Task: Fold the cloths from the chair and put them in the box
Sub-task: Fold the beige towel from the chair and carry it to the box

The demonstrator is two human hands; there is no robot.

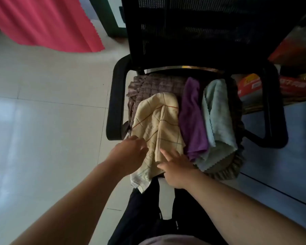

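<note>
A red curtain (pixel 42 23) hangs at the far left above the pale tiled floor (pixel 42 103). Moving right, the left hand (pixel 131 152) reaches the left edge of the cream checked cloth (pixel 159 121), fingers curled at the hem; whether they already pinch it I cannot tell. Just beside it, the right hand (pixel 177 167) lies on the cloth's lower part with forefinger and thumb spread, not gripping. The cream cloth is draped over the front of the black chair (pixel 201 41), its lower end hanging past the seat edge. Right of it lie a purple cloth (pixel 193 117) and a pale blue cloth (pixel 217 114), touching, all on a brown checked seat cover (pixel 159 84). These look light, soft and limp, so they will sag; taking two corners of one hem seems best. No box is clearly identifiable.
</note>
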